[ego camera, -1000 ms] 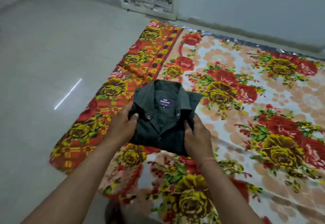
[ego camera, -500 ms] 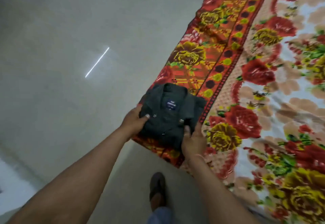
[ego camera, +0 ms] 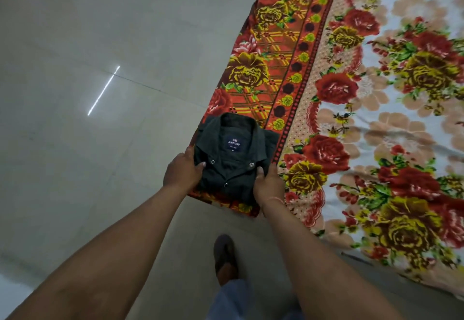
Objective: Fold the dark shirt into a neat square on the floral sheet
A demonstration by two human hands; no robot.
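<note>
Both hands grip the folded dark shirt (ego camera: pixel 232 166), my left hand (ego camera: pixel 182 172) on its left edge, right hand (ego camera: pixel 269 184) on its right, thumbs on top. It's a compact square, collar (ego camera: pixel 237 124) and ARROW label (ego camera: pixel 234 143) up, at the near corner of the floral sheet (ego camera: pixel 351 118), right beside the bare floor (ego camera: pixel 100 181).

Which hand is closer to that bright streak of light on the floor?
Left. The left hand grips the dark shirt on the side toward the light streak, which lies up and left of it. The right hand grips the opposite edge, farther away.
</note>
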